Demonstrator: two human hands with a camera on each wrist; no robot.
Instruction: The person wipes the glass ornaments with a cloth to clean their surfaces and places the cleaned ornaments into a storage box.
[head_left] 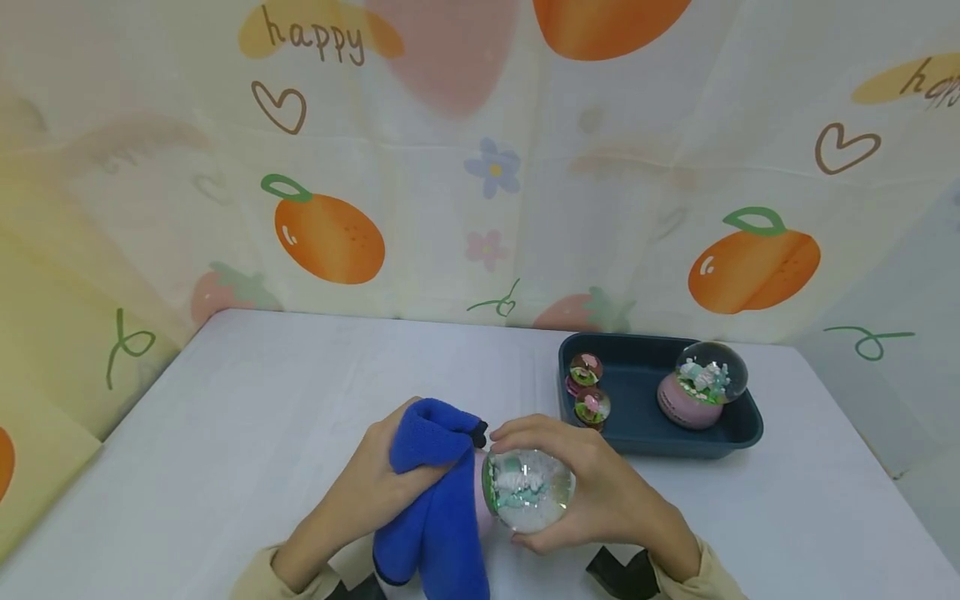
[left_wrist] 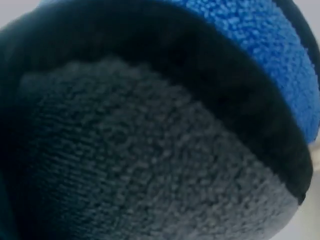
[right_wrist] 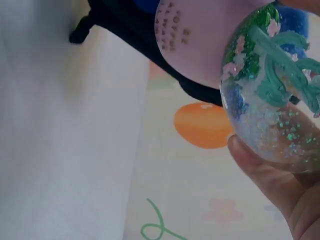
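A snow globe [head_left: 528,490] with a pink base lies on its side between my hands, low over the front of the table. My right hand [head_left: 600,483] grips its clear glass ball, fingers over the top and thumb below. My left hand [head_left: 367,483] holds a blue cloth [head_left: 442,500] against the base, and the cloth hangs down in folds. In the right wrist view the pink base [right_wrist: 195,45] shows small lettering, and green figures and glitter sit inside the ball. The cloth's dark edging and grey side [left_wrist: 150,160] fill the left wrist view, hiding the left fingers there.
A dark blue tray [head_left: 633,446] stands at the back right of the white table [head_left: 247,417]. In it are a large snow globe [head_left: 701,387] with a pink base and two small globes [head_left: 588,387]. A fruit-printed curtain [head_left: 420,167] hangs behind.
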